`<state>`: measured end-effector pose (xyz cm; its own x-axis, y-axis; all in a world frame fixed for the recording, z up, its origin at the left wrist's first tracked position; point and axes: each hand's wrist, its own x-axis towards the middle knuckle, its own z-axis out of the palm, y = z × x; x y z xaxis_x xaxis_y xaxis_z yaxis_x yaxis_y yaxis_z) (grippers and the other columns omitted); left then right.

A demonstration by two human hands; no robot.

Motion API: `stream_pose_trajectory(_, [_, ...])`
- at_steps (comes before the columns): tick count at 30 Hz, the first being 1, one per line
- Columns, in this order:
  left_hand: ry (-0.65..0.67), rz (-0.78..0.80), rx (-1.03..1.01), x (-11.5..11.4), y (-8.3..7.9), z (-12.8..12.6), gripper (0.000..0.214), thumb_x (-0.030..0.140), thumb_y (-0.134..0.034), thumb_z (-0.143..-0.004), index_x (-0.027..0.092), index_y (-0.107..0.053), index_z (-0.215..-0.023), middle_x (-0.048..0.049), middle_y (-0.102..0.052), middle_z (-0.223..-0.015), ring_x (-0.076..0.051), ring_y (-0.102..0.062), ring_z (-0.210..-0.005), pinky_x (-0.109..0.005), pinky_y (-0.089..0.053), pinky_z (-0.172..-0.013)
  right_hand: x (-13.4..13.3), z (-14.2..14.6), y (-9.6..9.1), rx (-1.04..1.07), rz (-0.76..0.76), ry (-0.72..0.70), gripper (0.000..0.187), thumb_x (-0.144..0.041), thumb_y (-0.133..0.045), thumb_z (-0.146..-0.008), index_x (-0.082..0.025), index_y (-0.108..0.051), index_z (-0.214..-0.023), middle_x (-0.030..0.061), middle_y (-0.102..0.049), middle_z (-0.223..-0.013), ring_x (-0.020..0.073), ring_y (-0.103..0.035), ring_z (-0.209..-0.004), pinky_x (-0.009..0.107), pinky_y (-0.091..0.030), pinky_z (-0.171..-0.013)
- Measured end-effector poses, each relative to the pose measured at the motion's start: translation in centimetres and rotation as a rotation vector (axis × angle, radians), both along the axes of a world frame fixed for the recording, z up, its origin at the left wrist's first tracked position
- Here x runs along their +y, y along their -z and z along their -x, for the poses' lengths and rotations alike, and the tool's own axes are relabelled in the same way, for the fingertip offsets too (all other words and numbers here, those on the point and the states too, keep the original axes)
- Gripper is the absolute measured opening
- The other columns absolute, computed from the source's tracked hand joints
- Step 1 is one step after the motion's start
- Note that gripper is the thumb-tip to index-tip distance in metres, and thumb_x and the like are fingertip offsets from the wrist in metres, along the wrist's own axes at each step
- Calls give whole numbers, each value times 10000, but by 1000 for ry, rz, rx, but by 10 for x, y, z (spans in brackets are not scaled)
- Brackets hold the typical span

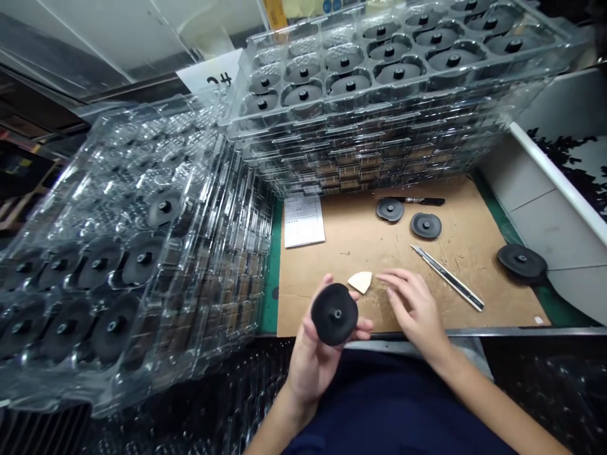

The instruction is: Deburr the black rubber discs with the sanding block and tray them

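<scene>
- Holding a black disc (334, 314) by its edge: left hand (310, 366).
- Just beside a white wedge (360, 282): right hand (418, 311), thumb and fingers a bit apart.

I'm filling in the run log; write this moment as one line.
left hand: holds black disc | right hand: open, near cream wedge | cardboard: knife, pen
</scene>
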<state>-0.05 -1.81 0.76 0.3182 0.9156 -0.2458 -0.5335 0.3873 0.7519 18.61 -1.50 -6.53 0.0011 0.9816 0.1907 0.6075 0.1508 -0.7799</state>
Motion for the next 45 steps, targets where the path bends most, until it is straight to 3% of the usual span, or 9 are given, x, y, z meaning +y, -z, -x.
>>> stream_pose_trajectory(4, [47, -694, 649, 3, 8, -3, 961, 121, -704, -720, 472, -114, -1393, -58, -529, -1279, -246, -512, -1165, -446, -345, -1007, -28, -2, -12, 39, -9, 7, 307, -179, -459, -889, -218, -538, -1183, 84, -599, -1066, 217, -543, -1014, 398, -465, -858])
stream_pose_trajectory(9, [98, -864, 872, -1, 8, -5, 1133, 62, -726, -667, 383, 72, -1405, -127, -525, -1276, -258, -508, -1165, -466, -359, -988, -38, -13, -20, -36, -263, -168, 546, -78, -536, -840, -243, -392, -1340, 88, -615, -1048, 206, -569, -952, 426, -434, -851])
stream_pose_trajectory(15, [114, -406, 685, -10, -3, -8, 717, 229, -754, -670, 238, -424, -1306, -121, -602, -1208, -253, -548, -1123, -385, -375, -988, -21, -24, -53, -113, -273, -410, 268, -268, -542, -880, -212, -595, -1137, 73, -647, -956, 201, -561, -860, 408, -415, -808])
stream_pose_trajectory(17, [160, -135, 593, -16, 1, -7, 409, 416, -644, -759, 162, -598, -1077, -112, -688, -945, -216, -642, -878, -318, -481, -786, -21, -15, -59, 21, -227, -371, 170, -254, -493, -903, -174, -641, -918, 37, -619, -723, 157, -539, -677, 328, -426, -676])
stream_pose_trajectory(21, [80, 39, 637, -39, 17, 13, 508, 608, -477, -789, 119, -601, -729, -36, -591, -525, -119, -534, -451, -216, -382, -440, -35, 8, -46, 146, -10, -349, 326, -273, -418, -925, -182, -572, -653, 1, -530, -541, 125, -512, -509, 241, -401, -493])
stream_pose_trajectory(27, [-250, 205, 1131, -98, -3, 138, 299, 414, -615, -777, 125, -646, -706, -49, -670, -719, -112, -557, -540, -253, -466, -542, -27, -9, 23, -108, 255, -459, 346, -478, -464, -844, -230, -704, -833, 39, -730, -832, 213, -693, -749, 266, -551, -649])
stream_pose_trajectory(32, [-616, 347, 1664, -142, -21, 258, 278, 314, -530, -868, 163, -566, -1098, -92, -563, -1178, -213, -567, -1014, -431, -486, -852, -8, -24, 45, -261, 416, -504, 416, -575, -462, -745, -262, -731, -803, 24, -740, -863, 261, -702, -807, 327, -581, -692])
stream_pose_trajectory(37, [-699, 372, 1916, -136, 15, 315, 331, 317, -530, -869, 162, -530, -1161, -98, -553, -1189, -221, -571, -1012, -439, -494, -840, -9, -17, 44, -258, 447, -472, 453, -598, -442, -734, -264, -735, -820, 33, -735, -904, 277, -694, -846, 362, -577, -735])
stream_pose_trajectory(45, [-737, 303, 2019, -135, 62, 316, 354, 314, -540, -863, 162, -519, -1182, -102, -537, -1220, -236, -557, -1048, -462, -481, -864, -16, -29, 56, -210, 533, -337, 484, -622, -445, -743, -255, -702, -926, 40, -714, -990, 287, -655, -953, 411, -534, -829])
